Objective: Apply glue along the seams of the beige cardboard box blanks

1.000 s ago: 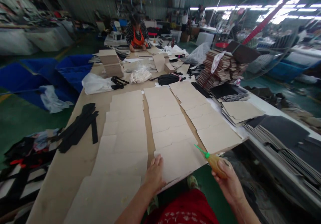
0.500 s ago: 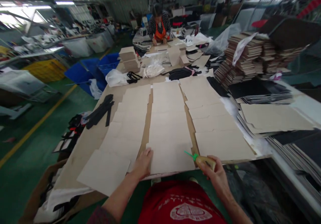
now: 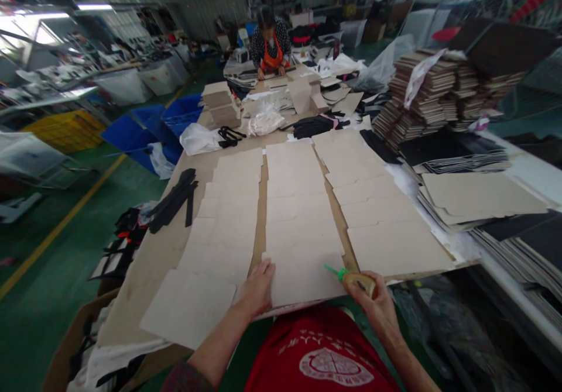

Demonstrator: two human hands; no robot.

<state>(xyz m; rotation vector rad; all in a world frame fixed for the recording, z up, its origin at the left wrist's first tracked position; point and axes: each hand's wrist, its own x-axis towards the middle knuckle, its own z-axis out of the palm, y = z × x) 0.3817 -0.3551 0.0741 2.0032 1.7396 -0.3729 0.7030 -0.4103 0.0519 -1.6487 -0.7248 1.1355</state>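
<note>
Three rows of beige card sheets (image 3: 298, 205) lie overlapped on the long brown table (image 3: 149, 269). My left hand (image 3: 257, 289) lies flat, fingers together, on the left corner of the nearest sheet (image 3: 302, 278) of the middle row. My right hand (image 3: 373, 301) is closed round a small yellowish squeeze bottle (image 3: 357, 281) with a green nozzle. The nozzle points left, just above that sheet's right edge.
Tall piles of brown card (image 3: 421, 102) and flat stacks of beige and black sheets (image 3: 478, 196) stand on the right. Black strips (image 3: 173, 199) lie at the table's left. A person in an orange apron (image 3: 270, 50) works at the far end. Blue bins (image 3: 149, 126) stand on the floor, left.
The view has swung left and down over the second. My right hand with the bottle came in from the right to the nearest middle sheet's edge. The left hand stays on that sheet.
</note>
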